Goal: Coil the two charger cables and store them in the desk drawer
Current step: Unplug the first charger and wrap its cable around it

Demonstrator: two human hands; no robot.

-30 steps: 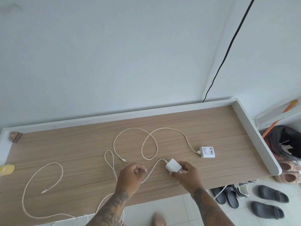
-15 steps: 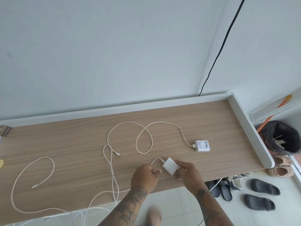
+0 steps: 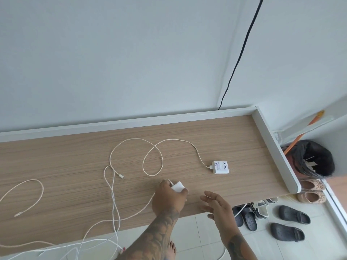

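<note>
**First charger in hand, coiling not yet begun**

We judge this to be the opening of the first coil — we have one charger secured and its cable is loose across the desk (image 3: 56,166). Our left hand (image 3: 169,197) grips the near charger block (image 3: 178,186), fingers curled round it, with its cable (image 3: 110,194) leaving the block by the knuckles, running along the desk and spilling over the front edge. Our right hand (image 3: 216,205) hovers just beside it, fingers spread and relaxed, holding nothing and touching nothing that we can see.

The second charger block (image 3: 220,167), marked with handwriting, lies apart toward the desk's right end; its cable (image 3: 150,156) loops twice over the wood and ends in a free plug near the middle.

The next move, as we read it, calls for the right hand to catch the near cable close to the block and start drawing it in — the hanging length may snag on the desk edge. No drawer is in view.
</note>
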